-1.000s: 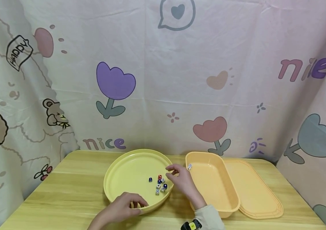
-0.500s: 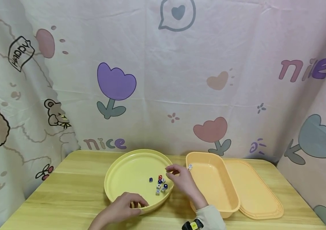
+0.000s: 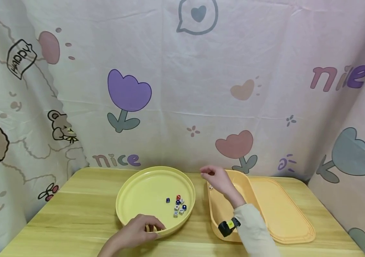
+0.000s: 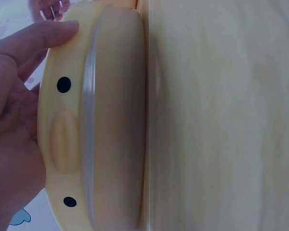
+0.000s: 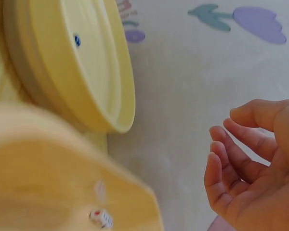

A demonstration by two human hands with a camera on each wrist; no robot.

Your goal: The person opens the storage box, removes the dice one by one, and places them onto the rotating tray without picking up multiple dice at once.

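Observation:
In the head view my left hand (image 3: 137, 230) grips the near rim of a round yellow tray (image 3: 131, 182). Its thumb presses the tray's outer wall in the left wrist view, while the other fingers reach over the rim. White, blue and red dice (image 3: 175, 214) lie mostly on the tray's right side, with one blue die (image 3: 168, 200) a little apart. Above the far left corner of an orange box (image 3: 214, 214) hovers my right hand (image 5: 253, 163), fingers loosely bent and nothing visible between them. A white die (image 5: 101, 218) lies in the box; a pale blur beside it is unclear.
Right of the box, an orange lid (image 3: 288, 214) lies flat on the wooden table (image 3: 63, 210). A printed curtain (image 3: 169, 71) hangs close behind the table. A black device with a yellow label (image 3: 229, 226) is strapped to my right wrist.
My right hand has moved from the tray's right rim, rightward and away from me, to above the box. The left hand stays on the tray, and the dice there have not moved.

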